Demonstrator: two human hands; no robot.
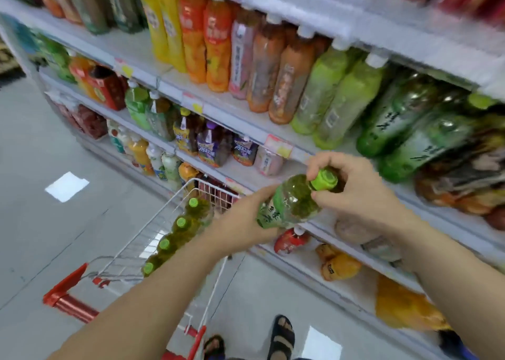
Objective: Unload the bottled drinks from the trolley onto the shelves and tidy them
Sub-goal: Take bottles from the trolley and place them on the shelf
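Bottle (292, 201) (green cap) is tilting, cap pointing up-right toward shelves (246, 119); left hand (240, 223) fingers wrapping its base, right hand (352, 187) fingers pinching its neck.

Nothing is reading clearly here — motion blur is smearing every label. The green-capped bottle (289, 204) held up in front is showing dark brush-style characters on the pale band of its label, but they are not resolving into words. The dark green bottles (396, 119) lying on the shelf (232, 114) are carrying the same kind of black brushed characters, also illegible. The purple bottles (211, 152) one level down are displaying white slanted characters, too blurred to make out. Pink and yellow price tags (277, 144) are sitting along the shelf edge — any numbers on them are washing out.
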